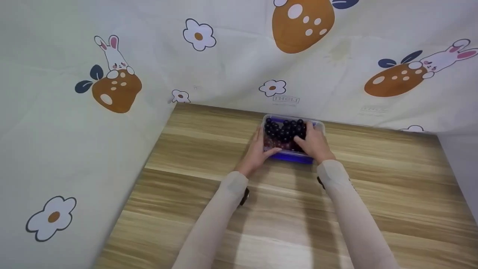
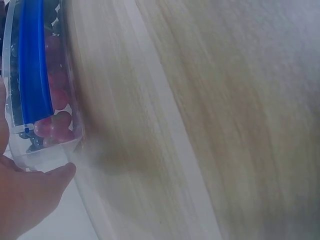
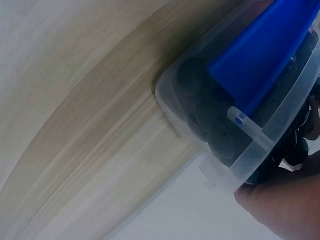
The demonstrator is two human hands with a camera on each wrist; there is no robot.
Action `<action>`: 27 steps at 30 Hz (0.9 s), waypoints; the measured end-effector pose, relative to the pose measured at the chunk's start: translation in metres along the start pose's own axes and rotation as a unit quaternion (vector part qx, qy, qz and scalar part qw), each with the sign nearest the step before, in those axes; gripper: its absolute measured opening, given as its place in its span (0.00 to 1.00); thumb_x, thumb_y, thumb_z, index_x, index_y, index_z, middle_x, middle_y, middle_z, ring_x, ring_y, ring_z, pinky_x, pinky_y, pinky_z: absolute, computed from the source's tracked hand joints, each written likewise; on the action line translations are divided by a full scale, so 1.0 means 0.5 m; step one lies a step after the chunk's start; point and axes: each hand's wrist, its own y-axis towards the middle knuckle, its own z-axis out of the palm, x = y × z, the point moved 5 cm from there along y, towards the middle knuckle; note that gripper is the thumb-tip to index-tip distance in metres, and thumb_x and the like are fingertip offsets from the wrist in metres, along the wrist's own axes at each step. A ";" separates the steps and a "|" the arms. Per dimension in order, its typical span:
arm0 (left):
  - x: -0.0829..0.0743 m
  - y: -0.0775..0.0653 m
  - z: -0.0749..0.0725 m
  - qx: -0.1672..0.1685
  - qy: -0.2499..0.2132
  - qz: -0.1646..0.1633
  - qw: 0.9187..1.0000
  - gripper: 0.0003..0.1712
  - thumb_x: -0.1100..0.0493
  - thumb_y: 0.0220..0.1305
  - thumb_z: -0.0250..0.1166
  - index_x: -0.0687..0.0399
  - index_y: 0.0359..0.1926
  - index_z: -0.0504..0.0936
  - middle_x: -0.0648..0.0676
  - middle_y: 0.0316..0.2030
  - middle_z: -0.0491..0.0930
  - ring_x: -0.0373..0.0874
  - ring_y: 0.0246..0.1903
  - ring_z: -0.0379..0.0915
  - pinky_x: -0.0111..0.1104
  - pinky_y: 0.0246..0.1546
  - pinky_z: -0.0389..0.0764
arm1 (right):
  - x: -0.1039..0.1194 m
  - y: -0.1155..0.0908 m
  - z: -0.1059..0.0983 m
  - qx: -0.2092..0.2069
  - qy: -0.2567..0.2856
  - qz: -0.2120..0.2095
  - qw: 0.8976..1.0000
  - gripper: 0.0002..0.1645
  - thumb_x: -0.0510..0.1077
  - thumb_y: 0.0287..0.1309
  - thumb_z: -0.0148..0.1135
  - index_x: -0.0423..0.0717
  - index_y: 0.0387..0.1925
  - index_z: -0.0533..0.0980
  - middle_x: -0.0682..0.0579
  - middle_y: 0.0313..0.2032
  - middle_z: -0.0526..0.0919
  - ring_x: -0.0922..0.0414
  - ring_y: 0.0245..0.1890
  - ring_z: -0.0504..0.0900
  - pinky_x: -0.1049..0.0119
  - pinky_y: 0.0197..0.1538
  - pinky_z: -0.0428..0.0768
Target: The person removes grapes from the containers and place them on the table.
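Note:
A clear plastic container [image 1: 322, 129] with blue latches [image 2: 34, 65] stands at the back of the table. Round dark grapes [image 1: 285, 130] fill its top, and reddish grapes [image 2: 59, 98] show through the front wall. My left hand [image 1: 255, 153] holds the container's left end, fingers along the side wall and thumb over the front rim. My right hand [image 1: 313, 141] reaches over the right end, thumb and fingers around dark grapes at the top. In the right wrist view, the right hand [image 3: 285, 200] is beside the rim, its fingertips partly hidden among the grapes.
The wood-grain table [image 1: 194, 194] extends to both sides and in front of the container. Close behind rises a pale cloth [image 1: 231, 71] printed with rabbits and flowers, which also hangs along the left and right sides.

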 end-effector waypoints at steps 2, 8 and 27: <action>0.016 0.008 0.007 -0.003 0.003 0.002 1.000 0.65 0.42 0.68 0.72 0.56 0.86 0.36 0.66 0.84 0.38 0.62 0.83 0.37 0.48 0.84 0.44 | -0.001 0.002 0.000 -0.005 0.005 0.003 1.000 0.45 0.53 0.77 0.56 0.37 0.81 0.50 0.22 0.71 0.65 0.27 0.69 0.69 0.34 0.72 0.71; -0.003 0.000 0.000 0.006 0.006 -0.009 1.000 0.63 0.44 0.69 0.71 0.60 0.85 0.37 0.68 0.84 0.38 0.62 0.83 0.37 0.47 0.84 0.43 | -0.004 0.003 0.001 -0.025 0.010 -0.007 1.000 0.38 0.49 0.77 0.55 0.35 0.77 0.55 0.21 0.68 0.69 0.26 0.68 0.71 0.33 0.71 0.72; -0.008 -0.006 -0.003 0.005 0.015 -0.003 1.000 0.62 0.44 0.71 0.69 0.64 0.84 0.37 0.69 0.83 0.40 0.62 0.83 0.37 0.47 0.84 0.43 | -0.021 -0.024 0.000 -0.144 0.151 -0.087 0.974 0.20 0.38 0.78 0.57 0.33 0.59 0.60 0.32 0.60 0.71 0.36 0.60 0.77 0.45 0.61 0.78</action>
